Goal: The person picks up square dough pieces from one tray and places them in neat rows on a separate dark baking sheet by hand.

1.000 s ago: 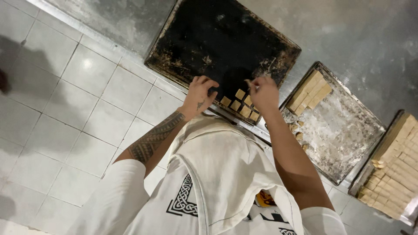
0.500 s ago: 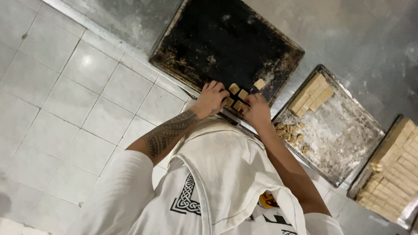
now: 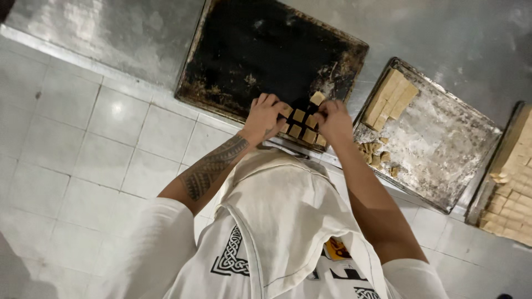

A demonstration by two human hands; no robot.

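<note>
Several small tan dough squares (image 3: 302, 126) lie in rows at the near edge of a black, burnt baking tray (image 3: 260, 50). My left hand (image 3: 265, 117), on a tattooed forearm, curls its fingers over the squares on the left side. From the right, my right hand (image 3: 336, 120) pinches at the squares. One dough square (image 3: 317, 98) sits a little farther in, by my right fingertips. My white apron hides the table's front edge.
The trays rest on a steel table (image 3: 100, 33). To the right is a floured metal tray (image 3: 443, 144) with a block of cut dough (image 3: 390, 97) and loose scraps (image 3: 377, 158). A third tray (image 3: 512, 188) at far right holds many dough squares. White floor tiles (image 3: 83, 160) lie at left.
My hands have drawn closer together around the group of squares. One square now sits apart, farther in on the tray.
</note>
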